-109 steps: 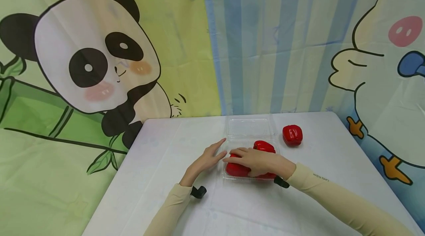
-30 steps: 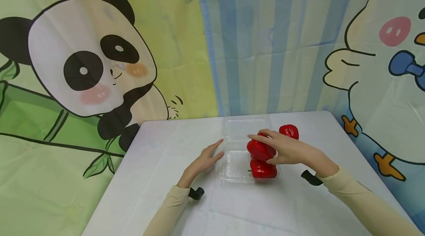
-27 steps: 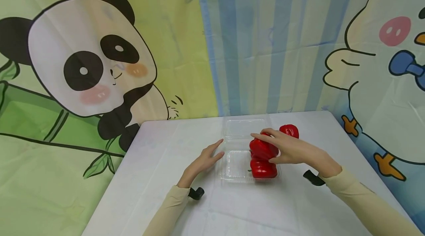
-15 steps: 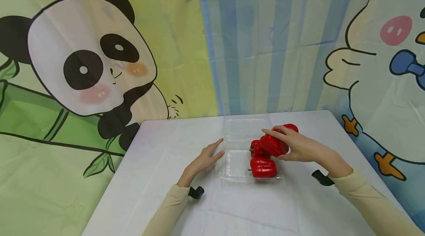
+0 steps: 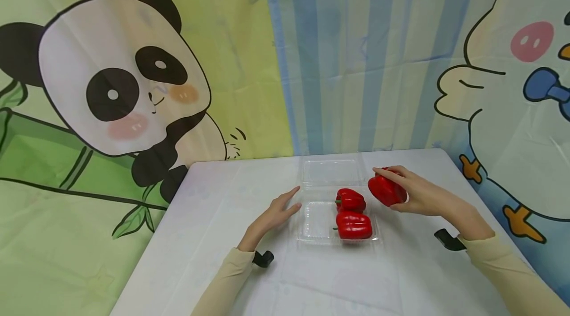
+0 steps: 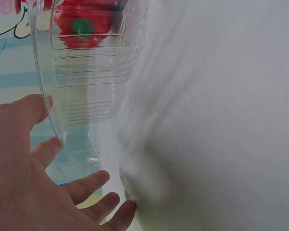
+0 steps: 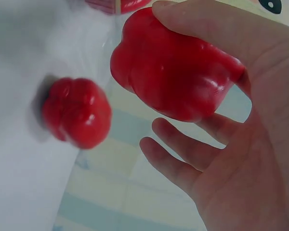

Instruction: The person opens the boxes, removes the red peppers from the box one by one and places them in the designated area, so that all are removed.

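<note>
My right hand [image 5: 420, 195] grips a red bell pepper [image 5: 385, 189] between thumb and fingers, to the right of a clear plastic clamshell box [image 5: 311, 222]. In the right wrist view the thumb [image 7: 202, 19] lies along the pepper, while two fingers stand off it. Another red bell pepper [image 7: 77, 113] rests on the table beyond, mostly hidden behind the held one in the head view. Two red bell peppers, one at the back [image 5: 351, 201] and one at the front [image 5: 354, 225], lie in the box's right half. My left hand [image 5: 276, 214], fingers spread, is by the box's left rim.
The box's lid [image 5: 331, 172] lies folded back toward the far edge of the white table [image 5: 240, 187]. Behind the table hangs a printed curtain [image 5: 338, 59] with cartoon animals. Each wrist wears a black camera, such as the left one [image 5: 263, 259].
My right hand has lifted a bell pepper out of the box and carried it rightward, past the rim. The left half of the box, earlier filled, is now bare. The left hand has barely moved.
</note>
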A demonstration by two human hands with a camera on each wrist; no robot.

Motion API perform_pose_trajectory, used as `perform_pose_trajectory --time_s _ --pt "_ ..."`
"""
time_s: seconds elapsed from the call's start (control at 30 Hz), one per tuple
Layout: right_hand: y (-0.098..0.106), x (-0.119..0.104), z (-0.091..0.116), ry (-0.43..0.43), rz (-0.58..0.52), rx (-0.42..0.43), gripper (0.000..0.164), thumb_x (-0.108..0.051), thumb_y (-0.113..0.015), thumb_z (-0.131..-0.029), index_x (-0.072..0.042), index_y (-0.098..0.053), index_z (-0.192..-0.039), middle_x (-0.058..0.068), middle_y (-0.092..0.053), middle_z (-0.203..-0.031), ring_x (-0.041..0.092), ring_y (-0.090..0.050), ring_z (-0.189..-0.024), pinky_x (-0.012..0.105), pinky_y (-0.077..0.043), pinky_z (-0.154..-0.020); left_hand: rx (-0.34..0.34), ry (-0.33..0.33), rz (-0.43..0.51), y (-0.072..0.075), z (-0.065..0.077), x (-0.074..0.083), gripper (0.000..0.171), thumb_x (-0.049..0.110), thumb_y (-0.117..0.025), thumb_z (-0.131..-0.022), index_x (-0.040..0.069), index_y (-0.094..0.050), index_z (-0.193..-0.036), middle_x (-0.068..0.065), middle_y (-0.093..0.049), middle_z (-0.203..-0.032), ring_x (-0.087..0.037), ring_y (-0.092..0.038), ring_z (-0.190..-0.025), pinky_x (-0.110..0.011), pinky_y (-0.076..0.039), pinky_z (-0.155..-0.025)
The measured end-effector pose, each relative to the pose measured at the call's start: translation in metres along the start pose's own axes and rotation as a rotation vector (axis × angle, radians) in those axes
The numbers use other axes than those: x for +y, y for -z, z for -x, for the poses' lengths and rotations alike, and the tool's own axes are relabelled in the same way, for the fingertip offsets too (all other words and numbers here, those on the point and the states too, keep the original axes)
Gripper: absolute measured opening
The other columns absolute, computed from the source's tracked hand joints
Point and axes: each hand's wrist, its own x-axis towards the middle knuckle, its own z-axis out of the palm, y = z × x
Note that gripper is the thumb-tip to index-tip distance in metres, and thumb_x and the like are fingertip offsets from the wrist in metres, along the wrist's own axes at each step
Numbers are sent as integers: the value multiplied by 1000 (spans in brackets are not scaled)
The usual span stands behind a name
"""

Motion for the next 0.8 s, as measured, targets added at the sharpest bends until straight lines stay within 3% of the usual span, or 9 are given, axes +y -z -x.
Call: perform_pose_trajectory --time_s 0.17,0.37,0.8 --pt "3 12 8 -51 -12 -13 103 -18 -91 -71 -27 -33 -156 21 -44 -141 45 -47 -126 48 -62 -78 3 -4 -6 0 -1 2 62 37 -50 -106 16 -28 -160 -16 -37 -160 -40 -35 -148 -59 -30 -119" --pt "6 21 15 -95 -7 -10 101 -19 -91 -72 -19 -34 -155 23 -43 -141 47 -47 -124 50 -62 -79 11 -2 -17 0 0 3 61 37 -49 -106 15 -29 -160 -17 -38 -160 -40 -35 -147 -59 -30 -119" --pt "8 45 22 -190 87 10 98 -18 -88 -75 -10 -30 -154 31 -42 -136 51 -50 -118 53 -61 -77 -3 7 -3 1 1 4 63 38 -50 -105 16 -28 -160 -16 -36 -161 -40 -33 -149 -59 -29 -120"
